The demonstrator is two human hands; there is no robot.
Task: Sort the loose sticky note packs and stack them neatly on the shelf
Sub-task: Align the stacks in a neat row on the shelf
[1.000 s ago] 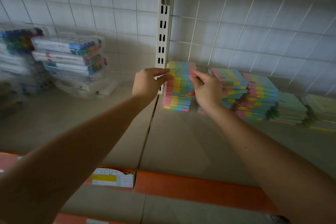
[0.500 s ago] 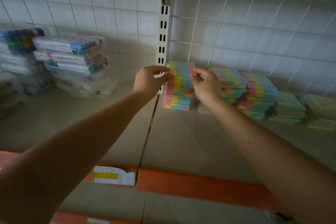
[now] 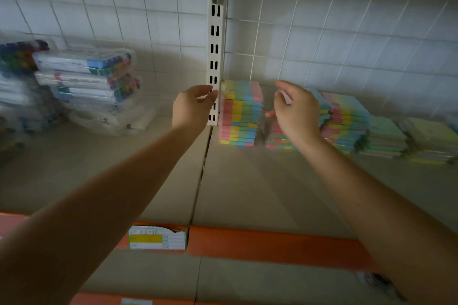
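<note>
A tall stack of striped sticky note packs (image 3: 241, 114) in pink, yellow, green and blue stands at the back of the shelf (image 3: 247, 188), beside the white slotted upright (image 3: 214, 64). My left hand (image 3: 192, 106) hovers just left of the stack's top with loosely bent fingers, holding nothing. My right hand (image 3: 296, 111) is just right of the stack, fingers relaxed and empty, in front of a second striped stack (image 3: 280, 140). A third striped stack (image 3: 347, 121) stands further right.
Low stacks of green packs (image 3: 384, 138) and yellow packs (image 3: 431, 141) lie at the far right. Clear marker cases (image 3: 86, 82) are piled at the left. A wire grid backs the shelf. An orange front strip (image 3: 272, 242) carries a price tag (image 3: 157, 239).
Both hands have come off the top pack of the tall stack and drawn apart, the left a little leftward, the right rightward. The stack stands on its own.
</note>
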